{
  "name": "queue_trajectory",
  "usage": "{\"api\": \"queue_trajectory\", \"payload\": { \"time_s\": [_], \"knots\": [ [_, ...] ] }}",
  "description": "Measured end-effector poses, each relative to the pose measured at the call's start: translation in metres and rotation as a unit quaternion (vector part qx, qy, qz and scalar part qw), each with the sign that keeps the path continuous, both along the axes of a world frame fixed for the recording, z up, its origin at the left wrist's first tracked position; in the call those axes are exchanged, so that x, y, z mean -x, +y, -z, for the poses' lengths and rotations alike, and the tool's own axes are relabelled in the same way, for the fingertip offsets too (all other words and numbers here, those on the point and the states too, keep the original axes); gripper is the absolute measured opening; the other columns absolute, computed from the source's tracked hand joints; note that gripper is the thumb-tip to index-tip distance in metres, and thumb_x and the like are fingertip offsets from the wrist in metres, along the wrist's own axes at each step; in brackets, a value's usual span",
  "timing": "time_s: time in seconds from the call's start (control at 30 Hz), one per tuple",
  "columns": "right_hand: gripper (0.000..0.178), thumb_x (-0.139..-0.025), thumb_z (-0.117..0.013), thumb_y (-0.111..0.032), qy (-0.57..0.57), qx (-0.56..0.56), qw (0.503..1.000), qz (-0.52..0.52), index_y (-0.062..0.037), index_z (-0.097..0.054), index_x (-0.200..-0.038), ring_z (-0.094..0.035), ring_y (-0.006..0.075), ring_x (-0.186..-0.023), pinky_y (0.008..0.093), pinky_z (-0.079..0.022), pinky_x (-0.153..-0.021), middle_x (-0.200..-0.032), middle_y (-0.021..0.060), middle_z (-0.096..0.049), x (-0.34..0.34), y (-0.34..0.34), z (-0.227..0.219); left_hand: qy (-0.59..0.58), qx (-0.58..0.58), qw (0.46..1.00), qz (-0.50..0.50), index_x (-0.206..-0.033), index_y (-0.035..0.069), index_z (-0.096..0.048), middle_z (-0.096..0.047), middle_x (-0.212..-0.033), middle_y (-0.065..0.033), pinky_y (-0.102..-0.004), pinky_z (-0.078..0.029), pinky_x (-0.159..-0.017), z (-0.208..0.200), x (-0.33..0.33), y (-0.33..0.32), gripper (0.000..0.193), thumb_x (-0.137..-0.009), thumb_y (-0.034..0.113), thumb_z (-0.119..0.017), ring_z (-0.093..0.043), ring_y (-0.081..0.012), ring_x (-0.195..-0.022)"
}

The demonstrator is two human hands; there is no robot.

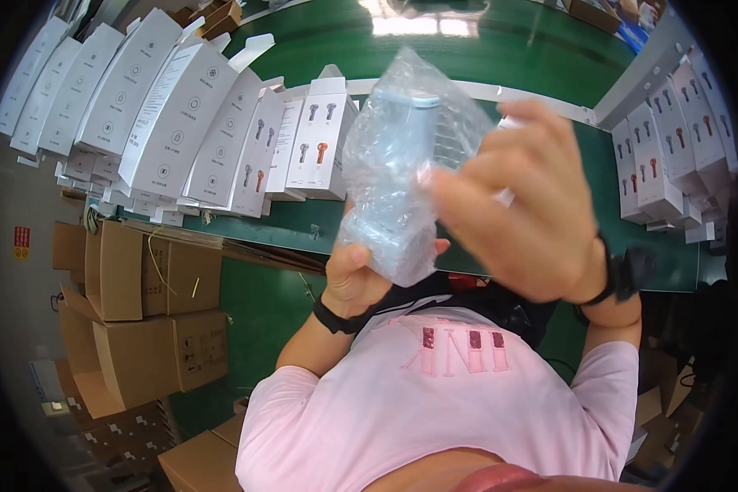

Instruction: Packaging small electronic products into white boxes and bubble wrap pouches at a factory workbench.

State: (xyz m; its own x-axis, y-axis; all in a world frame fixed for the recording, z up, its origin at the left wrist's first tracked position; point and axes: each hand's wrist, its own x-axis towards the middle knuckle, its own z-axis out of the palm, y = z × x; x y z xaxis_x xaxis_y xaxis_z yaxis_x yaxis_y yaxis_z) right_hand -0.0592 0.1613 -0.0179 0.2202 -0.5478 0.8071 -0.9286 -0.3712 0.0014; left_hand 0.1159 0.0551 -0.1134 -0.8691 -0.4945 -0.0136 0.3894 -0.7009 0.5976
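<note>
In front of my chest, my left hand [357, 275] is closed around the lower end of a clear bubble-wrap bag [385, 176]. Through the plastic shows a light blue device with a rounded, cylinder-like upper part; its exact kind is hard to make out. The bag stands roughly upright, its loose top sticking up past the device. My right hand [521, 197] is raised at the bag's right side, blurred by motion. Its thumb reaches to the wrap and its fingers look bent, but whether they grip any of the plastic is unclear.
White printed cartons [168, 123] stand in a row along the left of the green bench [287, 225], several with raised flaps. More white cartons [660, 164] are stacked at the right, beside a grey metal post [635, 70]. Brown cardboard boxes [143, 328] sit on the floor to the left.
</note>
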Motion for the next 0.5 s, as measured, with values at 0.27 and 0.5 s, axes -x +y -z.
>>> {"api": "queue_trajectory", "payload": {
  "time_s": [0.27, 0.5],
  "knots": [
    [0.039, -0.068, -0.065, -0.019, -0.020, 0.056, 0.995, 0.077, -0.0045, -0.071, -0.104, -0.053, 0.0217, -0.076, 0.0434, -0.045, -0.080, -0.084, 0.0058, -0.055, -0.029, -0.009, 0.006, 0.092, -0.163, 0.969, 0.163, -0.146, 0.014, -0.031, -0.045, -0.139, -0.0160, -0.0602, -0.049, -0.094, 0.014, -0.001, 0.008, 0.091, -0.070, 0.033, -0.076, -0.051, -0.0365, -0.123],
    [0.077, -0.094, -0.056, -0.050, -0.649, 0.051, 0.718, -0.246, 0.0043, -0.035, -0.143, -0.046, 0.0286, -0.130, 0.0394, -0.029, -0.114, -0.137, 0.0179, -0.052, 0.043, 0.011, 0.038, 0.131, -0.118, 0.970, 0.168, -0.143, 0.003, -0.037, -0.047, -0.136, -0.0201, -0.0645, -0.048, -0.096, 0.001, 0.009, 0.017, 0.089, -0.070, 0.032, -0.079, -0.052, -0.0386, -0.123]
  ]
}}
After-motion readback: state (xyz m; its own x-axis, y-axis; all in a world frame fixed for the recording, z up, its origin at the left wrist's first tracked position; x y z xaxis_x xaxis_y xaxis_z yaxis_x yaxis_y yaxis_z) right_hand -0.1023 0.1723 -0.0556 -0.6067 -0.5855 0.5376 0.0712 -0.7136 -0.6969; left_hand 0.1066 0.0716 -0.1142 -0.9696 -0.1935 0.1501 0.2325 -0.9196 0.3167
